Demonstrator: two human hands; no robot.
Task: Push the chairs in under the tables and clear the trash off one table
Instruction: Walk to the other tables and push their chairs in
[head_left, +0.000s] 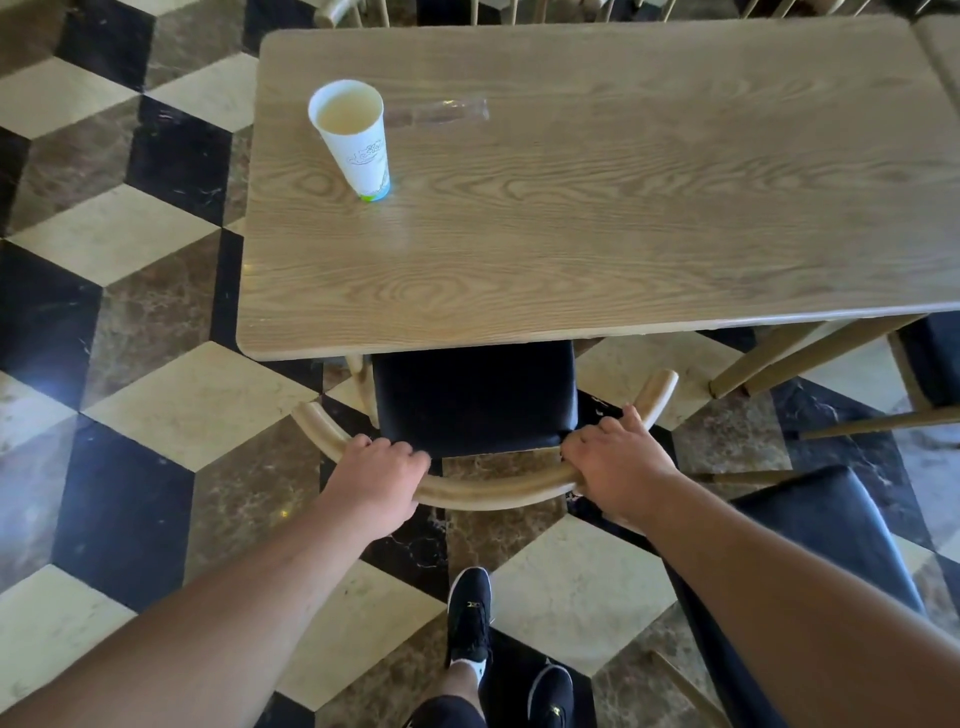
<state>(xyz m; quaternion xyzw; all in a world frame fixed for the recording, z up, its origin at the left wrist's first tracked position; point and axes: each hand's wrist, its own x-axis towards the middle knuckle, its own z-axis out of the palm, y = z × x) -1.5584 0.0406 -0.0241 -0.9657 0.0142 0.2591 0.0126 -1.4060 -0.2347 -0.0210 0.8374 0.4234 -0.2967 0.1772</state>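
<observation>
A tiled floor (145, 405) of cream, brown and black cube pattern runs under everything. On it stands a long wooden worktop (597, 208), its long axis running left to right across the view. A chair (475, 397) with a black seat sits at the near edge, seat front just under the worktop's rim, its curved wooden back rail toward the person. A second black seat (826, 525) lies near the lower right, a third (935, 358) at the right edge under the worktop. The left hand (376, 480) is wrapped over the rail's left part and the right hand (618, 462) over its right part, both clamped on the chair, well apart. A white paper cup (356, 137) stands upright at the worktop's far left, holding pale liquid near the brim. Just behind it a clear plastic bottle (441, 111) lies on its side, long axis left to right. Two black shoes (470, 613) show below.
</observation>
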